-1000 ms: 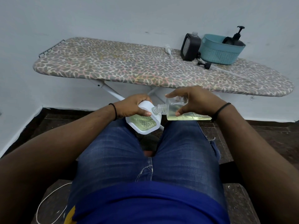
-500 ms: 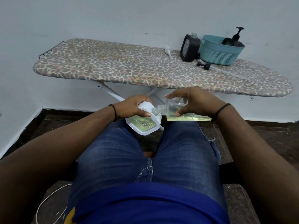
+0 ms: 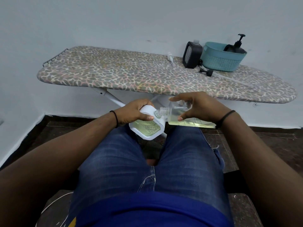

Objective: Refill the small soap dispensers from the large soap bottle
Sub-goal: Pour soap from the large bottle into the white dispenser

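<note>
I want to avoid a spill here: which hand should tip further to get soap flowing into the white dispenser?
Probably the right hand: it grips the clear bottle, neck at the white dispenser. The left hand only steadies the dispenser.

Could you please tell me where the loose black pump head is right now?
In the head view it lies on the ironing board toward its right end: the black pump head sits just in front of the teal basket, beside the black dispenser.
</note>
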